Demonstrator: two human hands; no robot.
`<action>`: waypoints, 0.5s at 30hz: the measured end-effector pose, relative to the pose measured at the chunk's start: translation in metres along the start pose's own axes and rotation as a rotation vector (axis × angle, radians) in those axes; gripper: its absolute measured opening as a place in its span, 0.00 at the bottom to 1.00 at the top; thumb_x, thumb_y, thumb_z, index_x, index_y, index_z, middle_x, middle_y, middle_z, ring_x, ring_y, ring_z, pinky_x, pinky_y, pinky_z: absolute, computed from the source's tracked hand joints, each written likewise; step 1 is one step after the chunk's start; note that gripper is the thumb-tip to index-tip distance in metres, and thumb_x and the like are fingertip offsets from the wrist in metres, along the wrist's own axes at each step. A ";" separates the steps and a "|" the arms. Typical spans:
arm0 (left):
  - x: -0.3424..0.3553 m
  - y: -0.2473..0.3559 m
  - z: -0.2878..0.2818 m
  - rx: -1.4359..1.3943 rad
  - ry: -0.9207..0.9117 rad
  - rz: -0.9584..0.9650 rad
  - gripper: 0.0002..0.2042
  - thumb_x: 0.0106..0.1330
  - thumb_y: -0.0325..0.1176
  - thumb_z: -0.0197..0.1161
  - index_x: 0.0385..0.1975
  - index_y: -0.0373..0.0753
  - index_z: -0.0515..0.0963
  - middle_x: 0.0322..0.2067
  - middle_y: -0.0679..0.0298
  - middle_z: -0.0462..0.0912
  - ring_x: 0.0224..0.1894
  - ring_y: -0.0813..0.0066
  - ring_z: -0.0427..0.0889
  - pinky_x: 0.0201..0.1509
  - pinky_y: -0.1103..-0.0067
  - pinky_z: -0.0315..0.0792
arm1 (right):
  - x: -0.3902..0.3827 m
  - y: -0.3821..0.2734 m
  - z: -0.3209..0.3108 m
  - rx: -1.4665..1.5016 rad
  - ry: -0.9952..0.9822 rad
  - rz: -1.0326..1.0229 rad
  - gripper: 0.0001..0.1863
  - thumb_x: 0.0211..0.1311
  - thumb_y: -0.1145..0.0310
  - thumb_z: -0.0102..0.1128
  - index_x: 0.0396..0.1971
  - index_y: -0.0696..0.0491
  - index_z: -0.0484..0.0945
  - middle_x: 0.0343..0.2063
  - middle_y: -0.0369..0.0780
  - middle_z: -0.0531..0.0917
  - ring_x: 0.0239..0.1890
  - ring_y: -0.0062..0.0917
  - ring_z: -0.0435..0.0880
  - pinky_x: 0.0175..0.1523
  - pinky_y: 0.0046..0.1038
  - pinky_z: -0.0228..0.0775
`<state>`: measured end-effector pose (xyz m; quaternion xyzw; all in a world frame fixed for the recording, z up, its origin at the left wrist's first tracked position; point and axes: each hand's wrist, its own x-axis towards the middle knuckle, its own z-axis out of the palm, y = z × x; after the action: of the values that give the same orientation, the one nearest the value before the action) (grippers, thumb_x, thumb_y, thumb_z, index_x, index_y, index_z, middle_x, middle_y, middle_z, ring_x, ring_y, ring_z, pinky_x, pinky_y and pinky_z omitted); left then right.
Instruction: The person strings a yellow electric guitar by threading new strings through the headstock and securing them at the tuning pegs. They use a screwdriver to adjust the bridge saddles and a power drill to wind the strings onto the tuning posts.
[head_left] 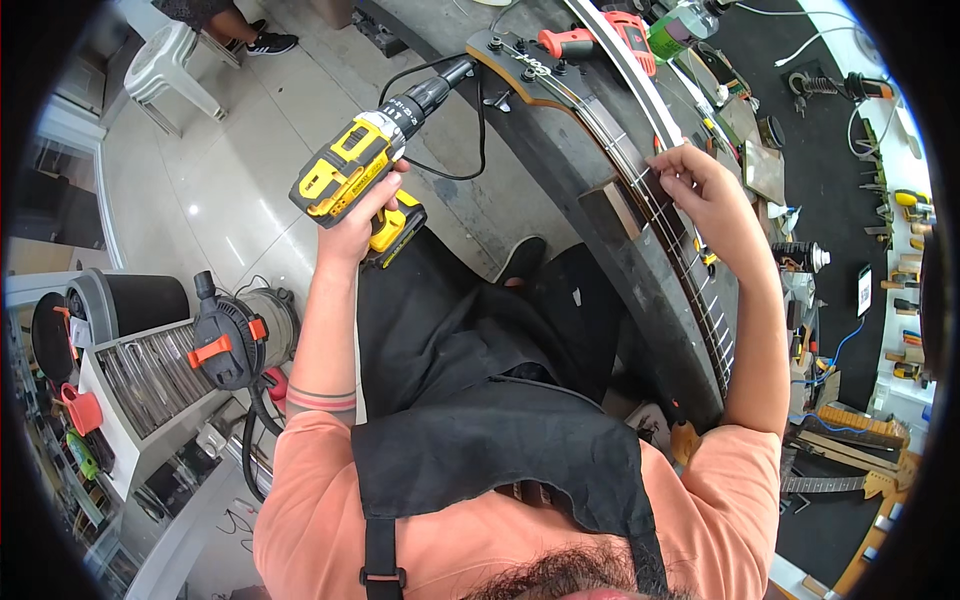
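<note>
One cordless drill (352,170), one guitar neck (640,190), one white plastic chair (168,66), one shop vacuum (240,332)

The setting is an instrument repair workshop, identified by the guitar neck (640,190) lying along the dark workbench (560,150). Beyond the neck, the bench carries a red clamp (600,38), a spray bottle (678,28) and scattered hand tools, with further guitar parts (850,430) stored at its near end. Left of the bench, a shop vacuum (240,335) stands on the tiled floor (230,170).
</note>
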<state>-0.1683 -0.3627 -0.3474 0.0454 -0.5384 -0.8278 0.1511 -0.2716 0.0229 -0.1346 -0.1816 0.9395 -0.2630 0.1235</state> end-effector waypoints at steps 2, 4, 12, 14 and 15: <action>0.000 0.000 0.001 -0.005 0.003 0.001 0.15 0.70 0.23 0.71 0.55 0.36 0.85 0.44 0.61 0.91 0.33 0.81 0.84 0.39 0.81 0.79 | -0.010 -0.009 0.004 -0.032 0.066 -0.027 0.10 0.73 0.73 0.66 0.51 0.58 0.84 0.40 0.39 0.84 0.40 0.25 0.80 0.51 0.30 0.74; 0.000 -0.001 0.001 -0.010 0.002 0.004 0.15 0.70 0.23 0.71 0.55 0.36 0.85 0.44 0.61 0.91 0.33 0.81 0.84 0.39 0.81 0.79 | -0.022 -0.022 0.005 -0.163 0.140 -0.032 0.09 0.72 0.74 0.67 0.49 0.57 0.84 0.40 0.40 0.84 0.41 0.28 0.82 0.51 0.31 0.75; -0.004 -0.003 0.000 0.003 0.008 0.016 0.17 0.70 0.21 0.69 0.58 0.36 0.82 0.46 0.58 0.90 0.33 0.80 0.84 0.41 0.80 0.80 | -0.075 -0.029 0.026 -0.442 0.387 -0.120 0.06 0.67 0.74 0.70 0.41 0.55 0.83 0.39 0.43 0.82 0.44 0.43 0.84 0.50 0.40 0.76; -0.005 -0.006 0.000 0.007 0.007 0.018 0.17 0.70 0.20 0.68 0.59 0.36 0.81 0.46 0.57 0.89 0.33 0.80 0.83 0.41 0.79 0.81 | -0.088 -0.024 0.032 -0.451 0.409 -0.103 0.07 0.67 0.74 0.70 0.41 0.55 0.83 0.39 0.42 0.82 0.44 0.42 0.84 0.50 0.40 0.76; -0.006 -0.006 0.001 0.006 0.008 0.017 0.17 0.71 0.20 0.68 0.59 0.36 0.81 0.46 0.57 0.89 0.33 0.80 0.83 0.41 0.79 0.81 | -0.093 -0.021 0.036 -0.456 0.420 -0.096 0.07 0.67 0.74 0.71 0.41 0.55 0.83 0.39 0.42 0.82 0.44 0.42 0.84 0.50 0.40 0.76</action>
<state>-0.1644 -0.3583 -0.3533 0.0444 -0.5405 -0.8248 0.1601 -0.1696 0.0277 -0.1402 -0.1905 0.9695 -0.0831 -0.1297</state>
